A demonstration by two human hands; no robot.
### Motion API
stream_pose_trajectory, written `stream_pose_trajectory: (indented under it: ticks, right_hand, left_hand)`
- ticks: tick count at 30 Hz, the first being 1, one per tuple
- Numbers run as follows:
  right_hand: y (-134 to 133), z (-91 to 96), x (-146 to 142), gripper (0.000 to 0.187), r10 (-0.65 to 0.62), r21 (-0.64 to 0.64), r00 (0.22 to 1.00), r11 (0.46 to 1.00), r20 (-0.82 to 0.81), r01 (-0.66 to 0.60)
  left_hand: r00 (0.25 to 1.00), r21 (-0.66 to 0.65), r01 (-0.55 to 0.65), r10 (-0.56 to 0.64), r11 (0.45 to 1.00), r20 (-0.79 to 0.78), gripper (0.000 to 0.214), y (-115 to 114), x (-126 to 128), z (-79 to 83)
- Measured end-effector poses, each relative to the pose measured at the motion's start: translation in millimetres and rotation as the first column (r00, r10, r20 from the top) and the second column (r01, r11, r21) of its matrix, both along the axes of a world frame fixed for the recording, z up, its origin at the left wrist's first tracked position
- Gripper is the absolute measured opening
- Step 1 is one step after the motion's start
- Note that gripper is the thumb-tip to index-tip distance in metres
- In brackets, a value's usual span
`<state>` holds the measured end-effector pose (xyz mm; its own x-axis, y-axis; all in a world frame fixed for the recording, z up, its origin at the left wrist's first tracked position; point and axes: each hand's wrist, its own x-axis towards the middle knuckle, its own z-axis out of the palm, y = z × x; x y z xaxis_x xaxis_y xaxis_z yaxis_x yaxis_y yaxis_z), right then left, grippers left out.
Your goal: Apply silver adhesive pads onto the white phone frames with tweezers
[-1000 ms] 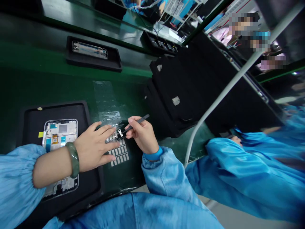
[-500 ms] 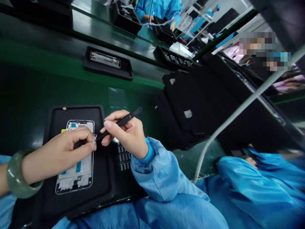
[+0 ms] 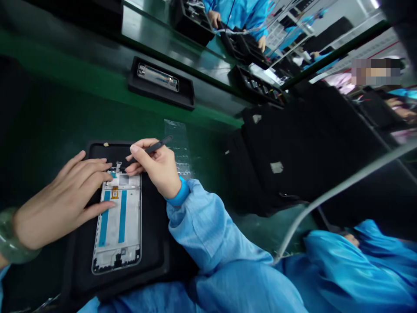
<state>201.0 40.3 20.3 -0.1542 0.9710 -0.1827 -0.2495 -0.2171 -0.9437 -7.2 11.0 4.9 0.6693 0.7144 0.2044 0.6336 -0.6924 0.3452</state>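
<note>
Head: tab (image 3: 118,167) now at frame (image 3: 114,221) top

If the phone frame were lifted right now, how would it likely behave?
The phone frame looks stiff: its long edges run straight, so it probably wouldn't sag. It lies flat in the black tray, so it seems unlikely to roll. The small orange part sits exposed, so careless gripping might damage it.

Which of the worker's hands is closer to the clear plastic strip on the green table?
Right. The right hand is just left of the clear plastic strip in the picture; the left hand is farther left, its fingers over the phone frame.
</note>
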Motion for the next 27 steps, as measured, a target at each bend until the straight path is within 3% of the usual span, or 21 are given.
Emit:
stream_pose_trajectory:
  ticks: [7,27]
  right_hand:
    - [-3.1,-4.9,-3.3,0.037,0.055,-0.021,0.991,0.998,0.125,-0.053]
    - [-4.4,-3.8,-2.4,0.029,0.034,0.025,0.979,0.999,0.2,-0.039]
  left_hand:
    - [0.996,-0.122,-0.07,0.075,0.99,0.039,0.048,-13.7,0.1,1.9]
    - [0.996,-0.113,-0.078,0.081,0.99,0.021,0.045,-14.7,2.2,5.9]
